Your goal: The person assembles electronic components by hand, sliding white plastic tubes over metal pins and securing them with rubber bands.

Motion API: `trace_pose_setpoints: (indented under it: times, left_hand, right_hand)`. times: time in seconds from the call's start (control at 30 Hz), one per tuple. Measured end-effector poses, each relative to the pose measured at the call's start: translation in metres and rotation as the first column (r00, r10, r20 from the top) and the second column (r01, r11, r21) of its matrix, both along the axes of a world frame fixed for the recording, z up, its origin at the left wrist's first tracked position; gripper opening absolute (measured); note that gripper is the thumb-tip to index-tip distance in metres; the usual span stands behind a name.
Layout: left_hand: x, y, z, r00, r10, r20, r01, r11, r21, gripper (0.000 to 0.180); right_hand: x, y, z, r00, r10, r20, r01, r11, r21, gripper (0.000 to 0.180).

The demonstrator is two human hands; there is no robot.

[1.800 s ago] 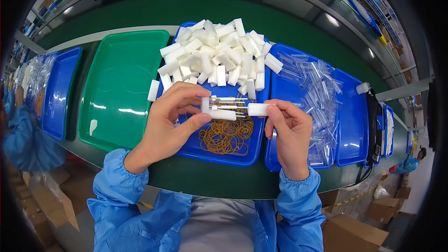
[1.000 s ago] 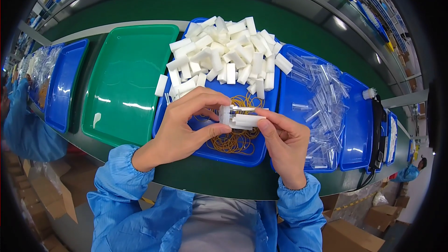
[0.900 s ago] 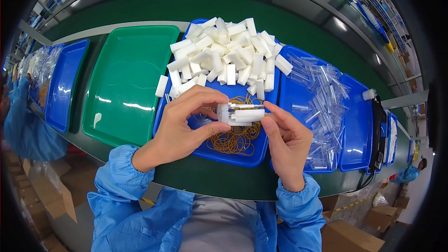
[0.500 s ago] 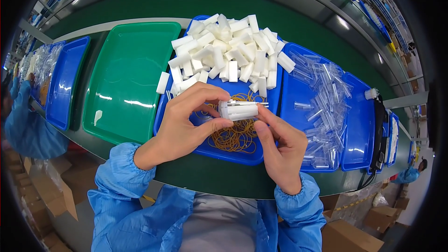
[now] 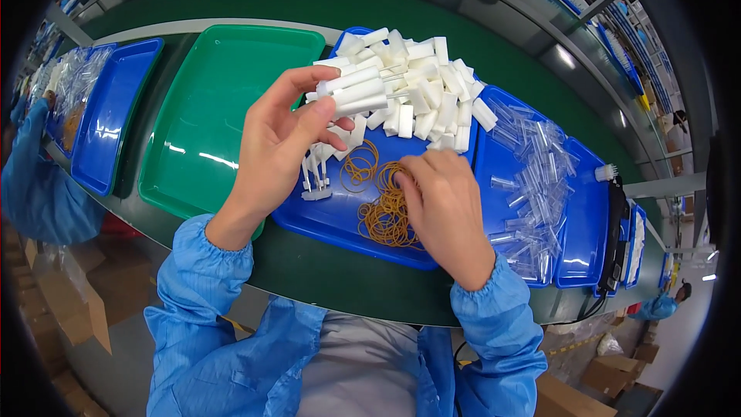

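My left hand (image 5: 276,143) grips a small bundle of white plastic tubes (image 5: 353,93) and holds it up above the near left part of the middle blue tray (image 5: 332,220). My right hand (image 5: 444,205) lies palm down on the pile of tan rubber bands (image 5: 384,212) in that tray, fingertips among the bands; what it pinches is hidden. A heap of loose white tubes (image 5: 421,89) fills the tray's far half. A few white pieces (image 5: 316,177) stand on the tray just below my left hand.
A green tray (image 5: 212,108) lies left of the middle tray. A blue tray (image 5: 575,216) on the right holds several clear plastic tubes (image 5: 532,185). Another blue tray (image 5: 108,108) sits far left beside a co-worker's blue sleeve (image 5: 35,185). Cardboard boxes stand on the floor.
My hands have parted. The left hand kept the white tube bundle and lifted it to the left, while the right hand let go and dropped onto the rubber bands.
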State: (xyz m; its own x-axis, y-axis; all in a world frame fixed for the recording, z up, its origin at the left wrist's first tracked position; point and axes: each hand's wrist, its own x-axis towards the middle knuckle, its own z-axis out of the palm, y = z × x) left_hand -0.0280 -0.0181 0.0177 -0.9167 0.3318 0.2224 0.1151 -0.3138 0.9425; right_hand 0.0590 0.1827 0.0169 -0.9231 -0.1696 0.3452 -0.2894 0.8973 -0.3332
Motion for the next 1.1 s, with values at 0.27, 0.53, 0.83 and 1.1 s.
trace_pose_setpoints:
  times: [0.27, 0.53, 0.83, 1.1]
  left_hand:
    - [-0.002, -0.001, -0.005, 0.999, 0.004, 0.038, -0.004, 1.0, 0.001, 0.028]
    - [-0.001, 0.0, -0.007, 1.0, 0.003, 0.017, -0.004, 1.0, 0.027, 0.029]
    - [0.008, 0.002, -0.003, 0.996, -0.09, 0.026, 0.091, 0.995, -0.04, 0.031]
    - [0.019, 0.011, -0.006, 0.976, -0.219, 0.0, 0.215, 0.961, -0.174, 0.036]
  right_hand:
    - [-0.039, -0.017, -0.01, 0.979, -0.201, -0.034, 0.203, 0.947, 0.248, 0.014]
    - [-0.05, -0.013, -0.024, 0.969, -0.248, -0.001, 0.245, 0.954, 0.173, 0.022]
    - [0.018, 0.019, 0.014, 0.977, -0.073, 0.199, 0.196, 0.672, -0.714, 0.02]
    - [0.039, 0.038, 0.003, 0.982, -0.055, 0.183, 0.19, 0.332, -0.924, 0.017]
